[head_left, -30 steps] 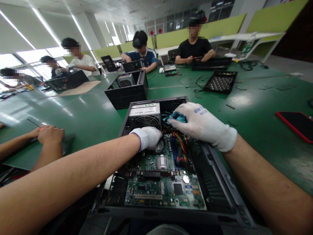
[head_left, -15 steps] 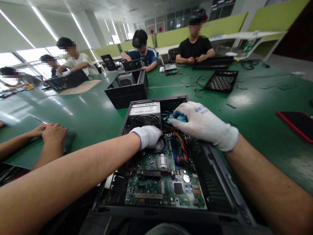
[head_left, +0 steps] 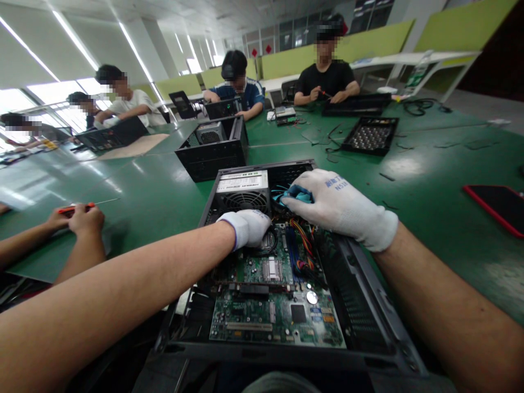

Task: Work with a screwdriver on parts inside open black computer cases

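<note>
An open computer case (head_left: 372, 305) lies in front of me, its motherboard (head_left: 282, 322) facing up. My left hand (head_left: 250, 226), in a white glove, is closed just below the power supply (head_left: 241, 188). Its fingertips are hidden, and a looped black cable (head_left: 268, 246) shows beside them. My right hand (head_left: 339, 204), also gloved, curls its fingers round a blue fan (head_left: 280, 192) at the case's far right corner. The hand covers much of that fan. Coloured power wires (head_left: 302, 237) run along the board's right side.
Another open case (head_left: 213, 155) stands just beyond mine. A black tray-like panel (head_left: 370, 136) and loose cables lie farther right. A red-edged black phone-like slab (head_left: 497, 207) is at the right. A co-worker's hands (head_left: 84, 218) hold a screwdriver at the left; several people sit across the table.
My hands stay almost in place at the power supply and the fan. At the left, the co-worker's hands have shifted slightly, showing more of the red screwdriver.
</note>
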Demonstrator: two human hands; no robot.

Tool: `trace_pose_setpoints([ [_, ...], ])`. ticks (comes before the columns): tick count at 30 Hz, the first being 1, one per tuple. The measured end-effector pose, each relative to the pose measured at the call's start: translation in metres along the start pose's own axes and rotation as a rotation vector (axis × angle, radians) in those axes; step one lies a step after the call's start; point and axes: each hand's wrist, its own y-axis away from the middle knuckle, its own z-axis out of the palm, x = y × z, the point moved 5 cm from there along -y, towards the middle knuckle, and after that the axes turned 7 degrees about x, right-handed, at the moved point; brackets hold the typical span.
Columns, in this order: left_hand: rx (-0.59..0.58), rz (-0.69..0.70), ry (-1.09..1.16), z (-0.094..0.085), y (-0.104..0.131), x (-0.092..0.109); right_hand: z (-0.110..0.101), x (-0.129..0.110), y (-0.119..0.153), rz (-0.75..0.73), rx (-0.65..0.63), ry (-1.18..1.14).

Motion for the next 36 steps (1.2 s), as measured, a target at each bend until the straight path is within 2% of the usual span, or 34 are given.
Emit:
trace_pose_setpoints([
  [15, 0.000, 0.001, 0.010, 0.000, 0.000, 0.001, 0.000, 0.000, -0.001, -0.006, -0.003, 0.009],
  [20, -0.034, -0.010, 0.000, -0.003, 0.001, 0.004, 0.000, 0.000, -0.002, -0.007, -0.009, 0.017],
  [30, -0.039, 0.040, 0.014, -0.004, 0.003, 0.008, 0.001, 0.001, 0.000, -0.004, -0.008, 0.016],
  [36, -0.033, 0.026, 0.067, -0.012, 0.009, 0.005, -0.003, 0.000, -0.001, -0.017, 0.026, -0.019],
])
